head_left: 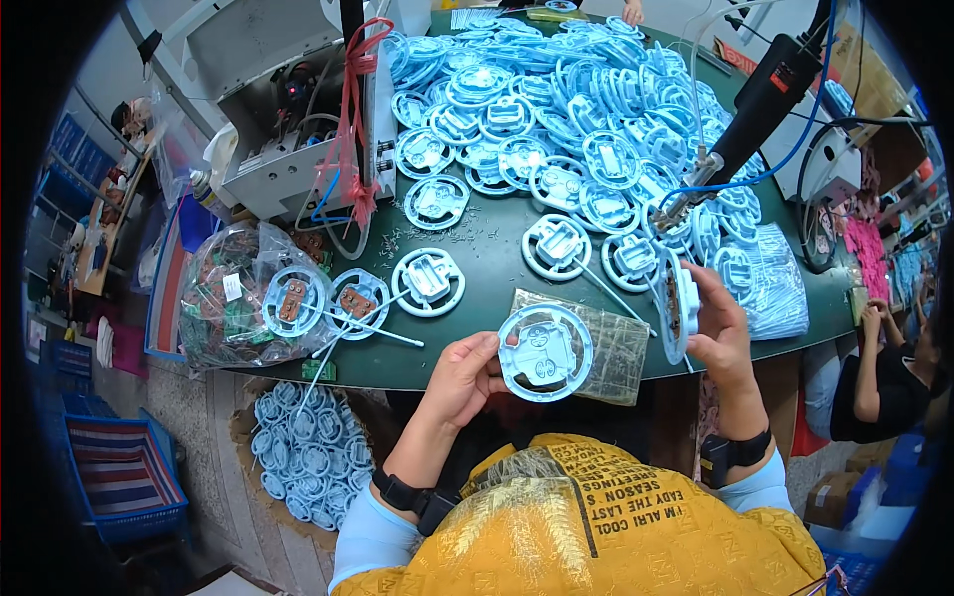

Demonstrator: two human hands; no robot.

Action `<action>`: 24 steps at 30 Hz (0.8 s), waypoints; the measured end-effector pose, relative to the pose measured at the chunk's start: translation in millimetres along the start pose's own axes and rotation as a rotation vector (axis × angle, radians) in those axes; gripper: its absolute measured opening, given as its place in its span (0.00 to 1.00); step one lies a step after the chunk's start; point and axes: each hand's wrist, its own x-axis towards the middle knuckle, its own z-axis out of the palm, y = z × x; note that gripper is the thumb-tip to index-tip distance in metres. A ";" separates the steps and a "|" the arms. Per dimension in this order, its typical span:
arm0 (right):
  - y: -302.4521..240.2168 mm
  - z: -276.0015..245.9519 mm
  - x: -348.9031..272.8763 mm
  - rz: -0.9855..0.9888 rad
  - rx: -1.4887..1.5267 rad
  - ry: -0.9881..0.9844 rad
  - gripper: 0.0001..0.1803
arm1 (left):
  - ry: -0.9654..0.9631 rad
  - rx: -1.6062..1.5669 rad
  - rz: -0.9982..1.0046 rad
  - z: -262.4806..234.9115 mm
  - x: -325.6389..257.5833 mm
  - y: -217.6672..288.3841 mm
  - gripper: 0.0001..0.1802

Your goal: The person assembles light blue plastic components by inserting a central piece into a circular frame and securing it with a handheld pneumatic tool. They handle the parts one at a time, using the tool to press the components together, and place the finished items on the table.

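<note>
Clear plastic bag (224, 298), left end of the green table (477, 318): stuffed with small brown and green parts; what they are cannot be made out through the wrinkled film.

Cardboard sheet on the floor (298, 457) under the table's edge: round light-blue plastic discs laid in close rows, partly cut off by the table edge.

Blue crate (124, 477), lower left on the floor: holds a striped cloth or bag; contents otherwise unclear.

Flat clear packet (606, 348) on the table near its front edge: contents not legible, partly hidden behind the held disc.

Heap of light-blue discs (566, 119): covers the far half of the table, piled loosely. Three single discs (358, 293) lie in a row in front of the bag, two with brown inserts, thin white sticks across them.

Left hand (459, 382): fingers closed on the left rim of a round blue disc (545, 353), held flat-on to the view above the table's front edge.

Right hand (717, 333): gripping a second blue disc (678, 303), turned edge-on, just right of the first; the two discs are near but apart.

Black hand tool (755, 99) with a metal tip and blue cable hangs over the heap, above the right hand.

Another person's arms (874, 368) show at the right rim, largely cut off.
</note>
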 end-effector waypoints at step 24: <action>4.1 89.8 16.8 -0.393 -0.659 -0.221 0.18 | -0.003 0.029 0.010 14.0 -4.3 2.6 0.12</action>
